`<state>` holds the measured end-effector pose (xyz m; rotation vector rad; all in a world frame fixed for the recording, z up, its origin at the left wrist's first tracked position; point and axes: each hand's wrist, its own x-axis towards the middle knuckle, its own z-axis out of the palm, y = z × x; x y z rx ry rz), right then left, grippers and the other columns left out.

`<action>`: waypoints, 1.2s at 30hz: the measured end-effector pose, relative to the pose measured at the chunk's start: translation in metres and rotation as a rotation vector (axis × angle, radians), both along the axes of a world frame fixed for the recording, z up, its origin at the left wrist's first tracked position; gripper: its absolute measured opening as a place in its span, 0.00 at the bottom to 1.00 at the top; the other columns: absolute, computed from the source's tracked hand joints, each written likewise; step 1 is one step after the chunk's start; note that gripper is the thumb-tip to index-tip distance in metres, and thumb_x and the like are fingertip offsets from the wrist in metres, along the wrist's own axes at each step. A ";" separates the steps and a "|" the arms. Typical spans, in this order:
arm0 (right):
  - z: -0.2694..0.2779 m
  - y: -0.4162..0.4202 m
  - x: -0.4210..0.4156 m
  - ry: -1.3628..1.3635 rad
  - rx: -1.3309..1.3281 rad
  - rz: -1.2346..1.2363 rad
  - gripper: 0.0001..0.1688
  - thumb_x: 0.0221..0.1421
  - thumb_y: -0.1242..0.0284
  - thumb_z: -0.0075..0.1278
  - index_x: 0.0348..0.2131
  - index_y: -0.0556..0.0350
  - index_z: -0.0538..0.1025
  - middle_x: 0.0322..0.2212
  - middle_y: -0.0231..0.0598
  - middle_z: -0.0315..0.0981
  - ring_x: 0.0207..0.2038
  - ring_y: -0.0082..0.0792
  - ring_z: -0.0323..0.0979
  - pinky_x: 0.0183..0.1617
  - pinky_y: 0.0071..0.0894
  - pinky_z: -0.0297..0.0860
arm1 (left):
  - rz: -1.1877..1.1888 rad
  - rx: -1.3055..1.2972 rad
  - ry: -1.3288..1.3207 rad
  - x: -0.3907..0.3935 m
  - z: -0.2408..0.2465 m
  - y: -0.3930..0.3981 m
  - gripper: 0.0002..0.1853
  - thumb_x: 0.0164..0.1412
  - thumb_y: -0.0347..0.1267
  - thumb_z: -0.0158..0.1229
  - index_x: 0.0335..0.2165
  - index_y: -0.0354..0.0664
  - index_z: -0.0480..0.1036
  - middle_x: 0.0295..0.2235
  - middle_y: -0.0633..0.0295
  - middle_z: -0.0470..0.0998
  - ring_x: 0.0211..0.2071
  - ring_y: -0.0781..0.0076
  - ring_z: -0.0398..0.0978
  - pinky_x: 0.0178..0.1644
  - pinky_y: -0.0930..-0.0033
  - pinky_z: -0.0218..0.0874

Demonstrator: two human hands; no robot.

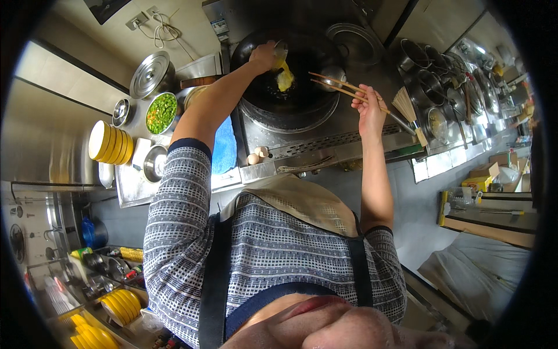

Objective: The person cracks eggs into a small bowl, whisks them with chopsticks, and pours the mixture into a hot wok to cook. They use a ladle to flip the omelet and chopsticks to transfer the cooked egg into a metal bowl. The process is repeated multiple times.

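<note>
My left hand [263,58] grips a small bowl [280,50], tilted over a large black wok [261,94]. Yellow beaten egg [285,78] runs from its rim into the wok. In my right hand [369,104] is a pair of wooden chopsticks [348,90], spread apart at the tips over the wok's right side. A metal ladle [333,77] has its bowl under the chopsticks, inside the wok's right rim; its handle passes near my right hand, and whether I hold it too I cannot tell.
Eggshells [257,155] lie on the stove's front edge, beside a blue cloth [224,146]. To the left stand a bowl of chopped green peppers [161,113], a lidded pot [150,75] and stacked yellow bowls [111,142]. A bamboo brush [405,104] and several pots are on the right.
</note>
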<state>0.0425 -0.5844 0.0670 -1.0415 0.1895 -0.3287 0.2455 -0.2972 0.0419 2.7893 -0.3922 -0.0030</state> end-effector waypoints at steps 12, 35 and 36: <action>0.008 0.010 0.002 -0.041 -0.036 0.001 0.15 0.59 0.68 0.46 0.35 0.64 0.74 0.25 0.38 0.73 0.22 0.24 0.70 0.26 0.20 0.70 | -0.397 0.286 -0.320 -0.047 0.041 -0.009 0.20 0.51 0.22 0.48 0.45 0.43 0.62 0.42 0.46 0.69 0.37 0.48 0.74 0.36 0.56 0.68; 0.008 0.023 0.004 -0.024 -0.033 -0.007 0.14 0.58 0.69 0.47 0.34 0.65 0.74 0.24 0.39 0.72 0.21 0.25 0.70 0.25 0.21 0.70 | -0.407 0.163 -0.598 -0.041 0.052 0.016 0.18 0.50 0.24 0.50 0.42 0.46 0.64 0.39 0.52 0.70 0.29 0.50 0.75 0.31 0.58 0.69; 0.008 0.024 0.004 -0.018 -0.024 -0.012 0.14 0.58 0.69 0.47 0.35 0.65 0.73 0.24 0.39 0.72 0.21 0.25 0.70 0.25 0.21 0.70 | -0.380 0.141 -0.572 -0.043 0.052 0.018 0.18 0.51 0.24 0.50 0.43 0.46 0.64 0.40 0.51 0.70 0.30 0.49 0.75 0.32 0.57 0.69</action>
